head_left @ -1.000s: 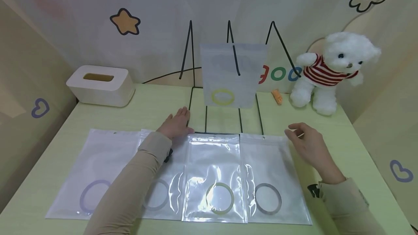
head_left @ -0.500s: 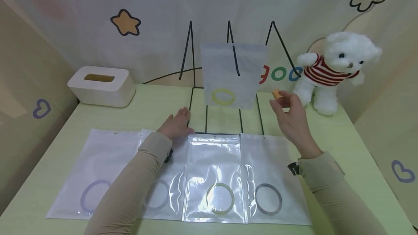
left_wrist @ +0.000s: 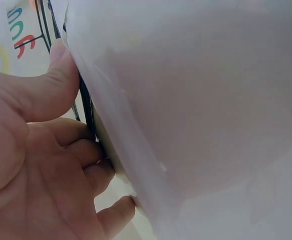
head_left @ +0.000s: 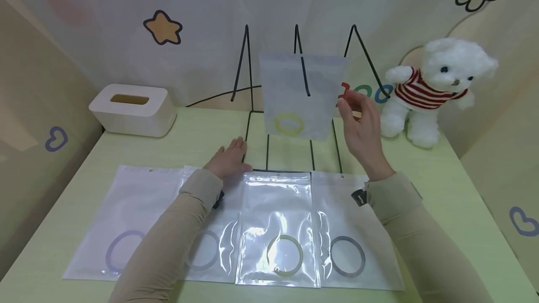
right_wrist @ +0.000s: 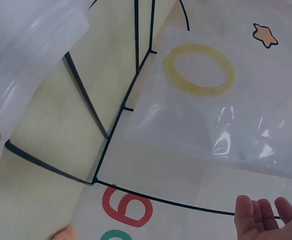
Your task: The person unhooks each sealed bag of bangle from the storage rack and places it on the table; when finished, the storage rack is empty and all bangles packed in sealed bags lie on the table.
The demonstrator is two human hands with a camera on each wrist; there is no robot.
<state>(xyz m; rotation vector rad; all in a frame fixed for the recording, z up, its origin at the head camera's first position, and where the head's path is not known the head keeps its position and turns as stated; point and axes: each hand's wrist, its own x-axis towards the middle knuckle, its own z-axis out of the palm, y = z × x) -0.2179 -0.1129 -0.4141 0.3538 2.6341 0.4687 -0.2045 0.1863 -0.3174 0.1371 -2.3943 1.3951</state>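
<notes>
A black wire rack (head_left: 269, 153) stands against the back wall, with long hooks rising above its base. From its middle hook hangs a translucent zip bag (head_left: 304, 92) with a yellow ring (right_wrist: 201, 90) showing near its lower end. My left hand (head_left: 227, 160) rests at the rack's left front corner, fingers stretched out; the left wrist view shows thumb and fingertips by the black wire. My right hand (head_left: 363, 130) is raised just right of the hanging bag, fingers loosely bent, nothing in them. Several zip bags lie in a row, including a clear bag (head_left: 275, 209) and a right-hand bag (head_left: 379, 247).
A white tissue box (head_left: 132, 118) stands at the back left. At the back right sits a white teddy bear (head_left: 438, 90) in a striped shirt. A small orange object (head_left: 357, 114) is mostly hidden behind my right hand.
My right hand has moved forward and left, from beside the right-hand flat bag to the hanging bag's right side, now covering most of the orange object. My left hand stays in place.
</notes>
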